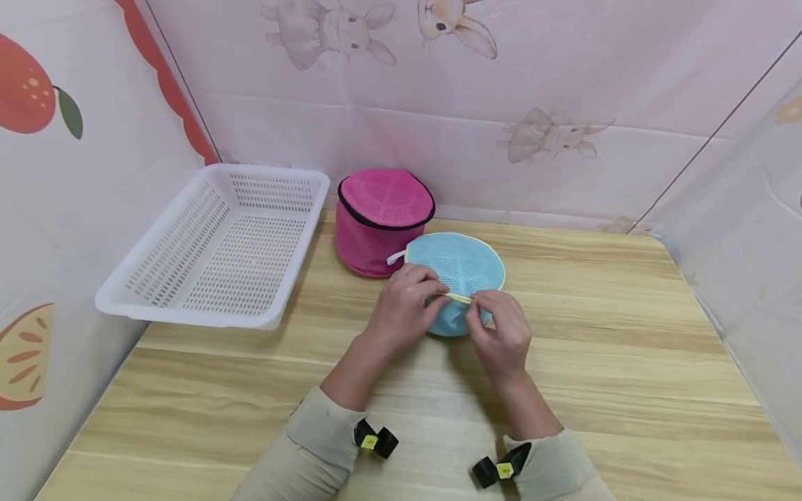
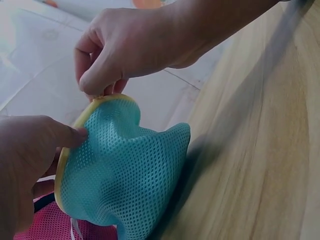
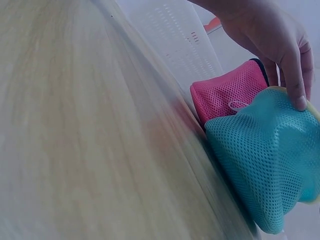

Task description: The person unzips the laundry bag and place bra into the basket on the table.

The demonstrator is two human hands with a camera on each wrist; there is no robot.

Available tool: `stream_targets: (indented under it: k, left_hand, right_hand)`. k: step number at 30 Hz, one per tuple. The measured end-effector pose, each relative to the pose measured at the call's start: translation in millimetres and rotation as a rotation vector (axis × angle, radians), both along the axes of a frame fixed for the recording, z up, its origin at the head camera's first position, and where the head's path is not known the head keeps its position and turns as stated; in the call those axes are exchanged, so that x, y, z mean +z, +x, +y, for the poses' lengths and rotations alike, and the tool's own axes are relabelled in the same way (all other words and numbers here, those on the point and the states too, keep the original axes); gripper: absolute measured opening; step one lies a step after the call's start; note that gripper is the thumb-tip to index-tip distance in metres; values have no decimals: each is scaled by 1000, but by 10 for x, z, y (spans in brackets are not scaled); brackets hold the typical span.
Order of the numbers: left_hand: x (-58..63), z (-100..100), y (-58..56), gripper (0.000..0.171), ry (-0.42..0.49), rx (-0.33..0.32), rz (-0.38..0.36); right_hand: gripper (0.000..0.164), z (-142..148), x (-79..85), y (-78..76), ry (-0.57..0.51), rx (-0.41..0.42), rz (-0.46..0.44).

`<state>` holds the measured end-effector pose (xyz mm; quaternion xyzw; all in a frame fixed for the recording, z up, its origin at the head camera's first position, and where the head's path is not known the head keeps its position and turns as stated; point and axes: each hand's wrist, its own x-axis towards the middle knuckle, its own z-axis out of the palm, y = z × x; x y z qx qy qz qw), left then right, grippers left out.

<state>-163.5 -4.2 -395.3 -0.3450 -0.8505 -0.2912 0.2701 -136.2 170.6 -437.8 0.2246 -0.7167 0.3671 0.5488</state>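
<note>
A white plastic basket (image 1: 244, 268) stands farthest left, well to the left of the left hand, its slotted floor showing. Next comes a pink mesh bag (image 1: 379, 245) with black trim, upright just beyond the left hand. A small white loop (image 1: 396, 257) shows just past that hand's knuckles, in front of the pink bag. The left hand (image 1: 406, 300) pinches the yellow edge of a blue mesh bag (image 1: 456, 263), which sits between and just beyond both hands. The right hand (image 1: 503, 330) pinches the same edge. Bare wooden table (image 1: 633, 348) stretches rightward from the right hand.
</note>
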Motion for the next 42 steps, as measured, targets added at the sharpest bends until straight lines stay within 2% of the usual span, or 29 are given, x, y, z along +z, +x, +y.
stream_targets:
  k: [9,16,21,30,33,42]
  left_hand:
    - [11,30,19,10,-12,-7,20]
    - [-8,103,51,11,-23,-39,75]
    - [-22,144,61,12,-31,-31,98]
    - [-24,161,73,12,-42,-13,73]
    - [-24,161,74,11,-49,-12,67]
    - [-35,126,66,7,-41,-30,25]
  right_hand:
    - [9,-2,-9,6,-2,13,-6]
    - [8,-27,-8,4,-2,31,20]
    - [7,-58,7,12,10,29,31]
    - [9,-85,28,3,6,43,57]
    - [4,-77,16,-4,15,50,58]
    - [6,-72,8,-8,57,48,59]
